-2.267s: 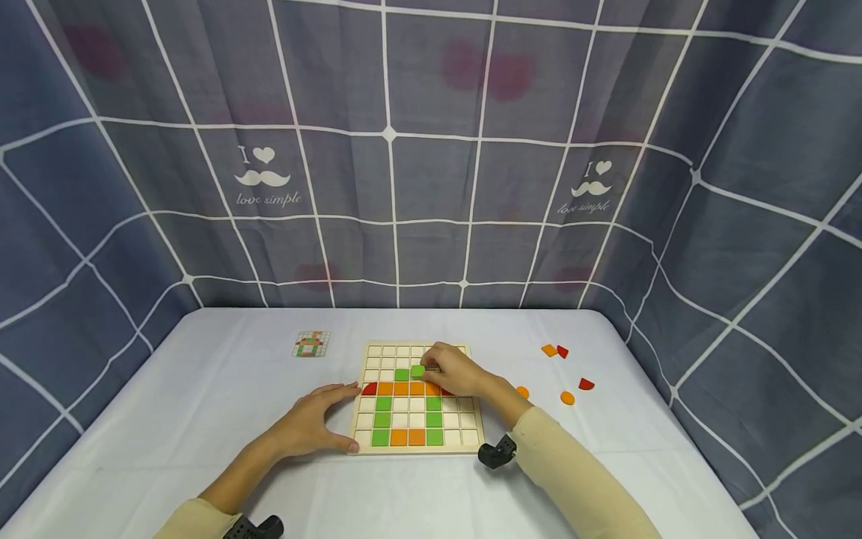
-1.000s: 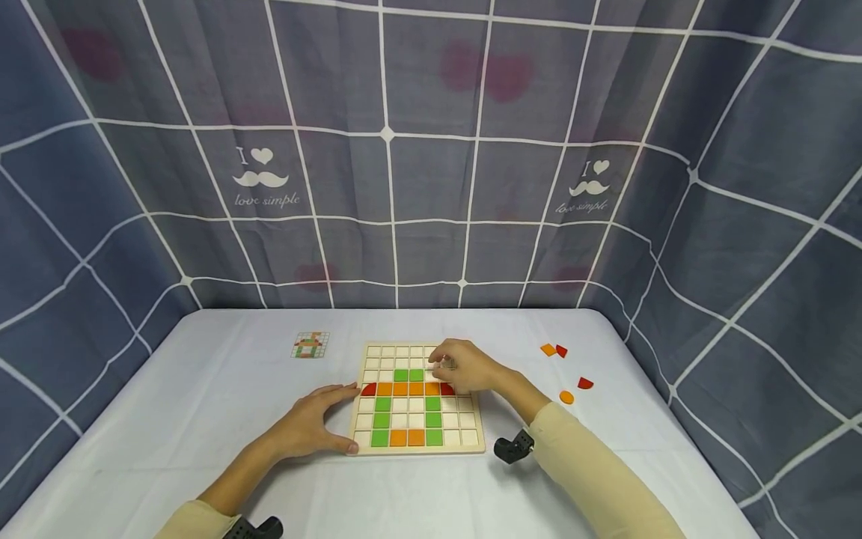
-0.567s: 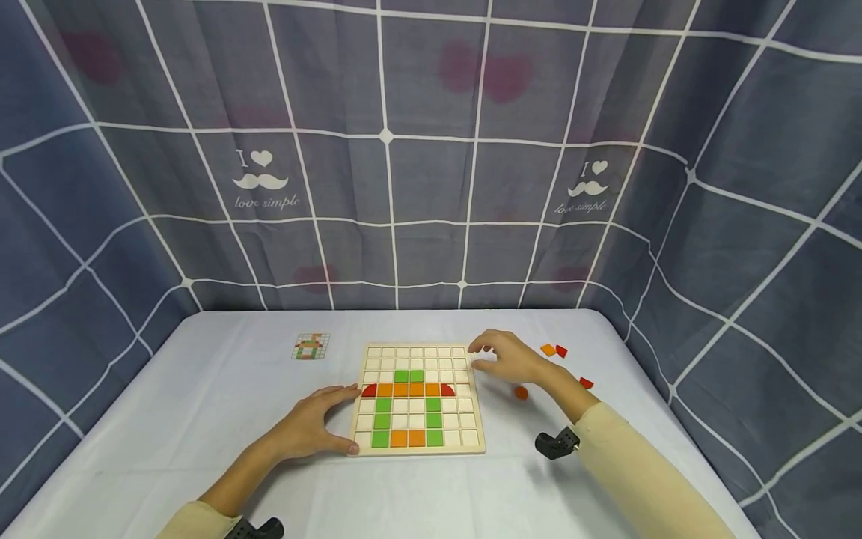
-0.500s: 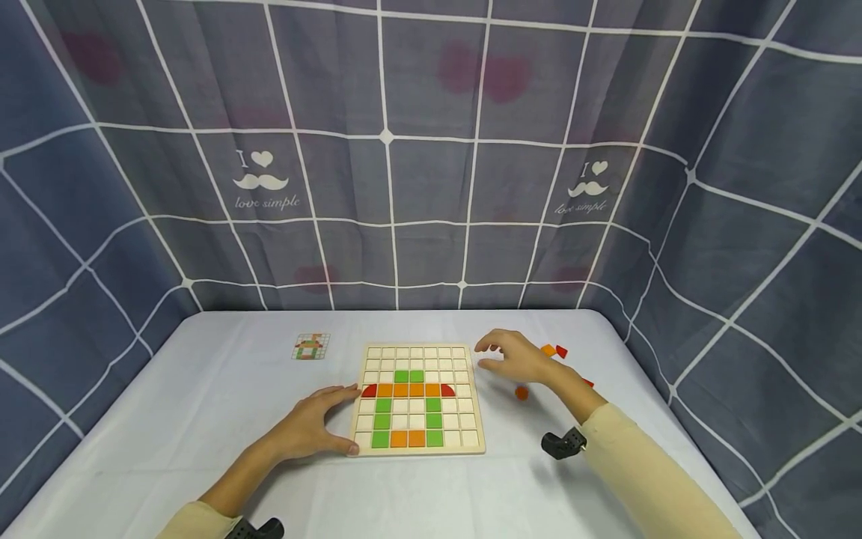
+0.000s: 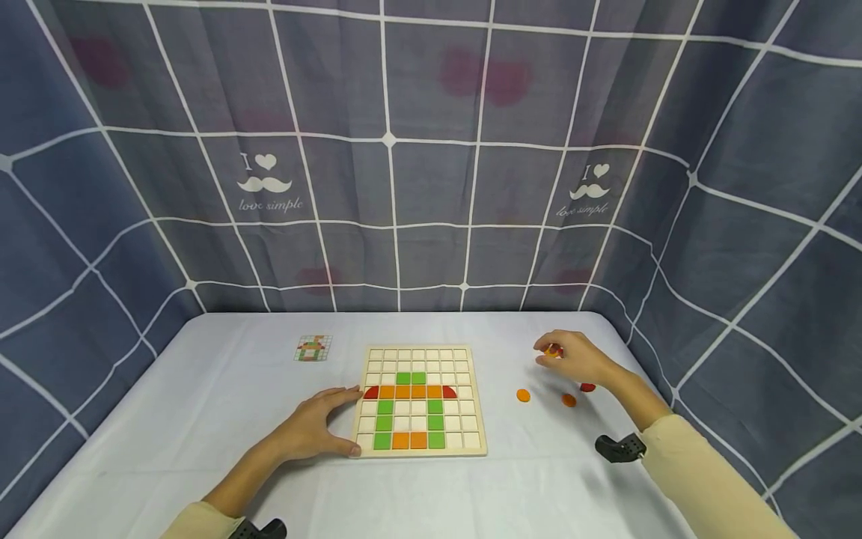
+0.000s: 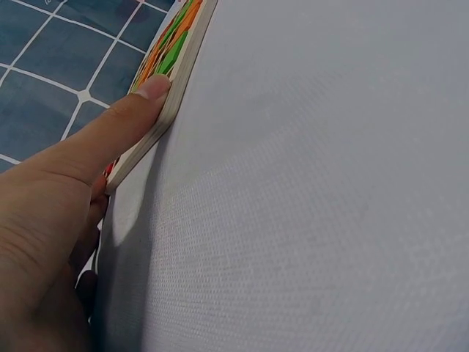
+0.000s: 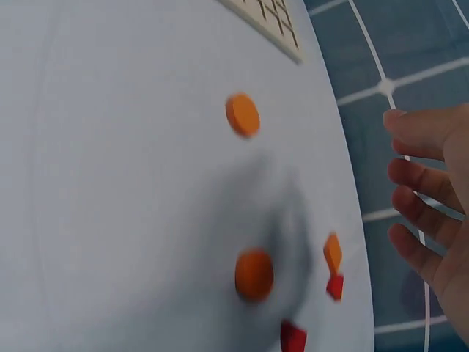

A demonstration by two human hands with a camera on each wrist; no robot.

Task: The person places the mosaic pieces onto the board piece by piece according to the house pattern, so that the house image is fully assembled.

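Observation:
A wooden grid board [image 5: 452, 424] lies mid-table, with green and orange square tiles set in it and a red rounded piece at each end of the long orange row. My left hand [image 5: 306, 430] steadies the board's left side, its thumb [image 6: 121, 128] on the front corner and fingertips at the left edge. Over at the right, my right hand [image 5: 581, 359] hovers with fingers parted above an orange diamond tile [image 7: 333, 253] and a small red piece [image 7: 335, 287]. Nothing is held in it. In the head view its fingers partly cover both pieces.
Two orange discs, one nearer the board [image 5: 523, 395] and one by the right forearm [image 5: 569, 400], lie on the white table. A red piece [image 5: 588, 388] sits just beyond the forearm. Back left lies a small pattern card [image 5: 313, 348]. Gridded curtains surround the table.
The right hand set a second green square on the board, beside the first one in the upper row, let go, and moved right to the loose pieces. The left hand stayed at the board.

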